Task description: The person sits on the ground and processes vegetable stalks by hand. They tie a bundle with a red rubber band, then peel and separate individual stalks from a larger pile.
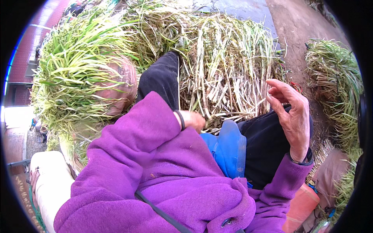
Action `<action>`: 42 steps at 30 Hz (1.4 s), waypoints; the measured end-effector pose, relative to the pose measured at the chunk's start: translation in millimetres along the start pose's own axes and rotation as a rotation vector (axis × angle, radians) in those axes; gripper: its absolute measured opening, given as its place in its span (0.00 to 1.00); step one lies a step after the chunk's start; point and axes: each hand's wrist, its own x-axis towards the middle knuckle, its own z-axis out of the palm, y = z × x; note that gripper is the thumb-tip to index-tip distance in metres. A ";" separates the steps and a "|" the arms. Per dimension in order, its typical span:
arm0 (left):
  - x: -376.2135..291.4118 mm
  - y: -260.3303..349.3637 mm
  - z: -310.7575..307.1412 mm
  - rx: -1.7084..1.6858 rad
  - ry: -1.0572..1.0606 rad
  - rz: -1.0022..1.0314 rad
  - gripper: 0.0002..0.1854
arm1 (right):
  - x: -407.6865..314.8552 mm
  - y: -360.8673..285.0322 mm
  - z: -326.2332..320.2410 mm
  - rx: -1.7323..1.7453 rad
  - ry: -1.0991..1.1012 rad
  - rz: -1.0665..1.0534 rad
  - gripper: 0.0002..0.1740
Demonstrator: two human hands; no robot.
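Note:
My left hand (191, 120), with a dark band at its wrist, is in front of my lap beside the blue cloth or plastic piece (230, 142). Its fingers are curled and partly hidden, and a blurred green blade (195, 105) shows just above them. I cannot tell whether the hand grips it. Raised above my knee on the other side, my right hand (288, 113) has its thumb and fingers curved apart around nothing. Between my knees lies a wide layer of cut stalks (230, 72), with pale lower ends towards me and greener tops away.
A large leafy green bundle (78, 70), partly in a pinkish wrap (122, 84), stands at left. More bundles (332, 72) lie at right on the bare ground (294, 23). A white sack-like object (49, 174) is at lower left, an orange sack (303, 206) at lower right.

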 end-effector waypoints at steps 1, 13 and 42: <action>-6.7 3.0 4.7 0.018 -0.036 0.083 0.27 | -1.6 -0.4 -0.3 -0.009 -0.005 0.024 0.17; 94.2 -115.3 -74.4 -0.937 1.247 -0.447 0.21 | 16.5 12.8 23.1 -0.154 -0.124 0.163 0.17; 115.5 -119.8 -94.5 -1.784 0.986 0.544 0.09 | 129.3 166.0 216.4 0.503 -0.013 0.778 0.23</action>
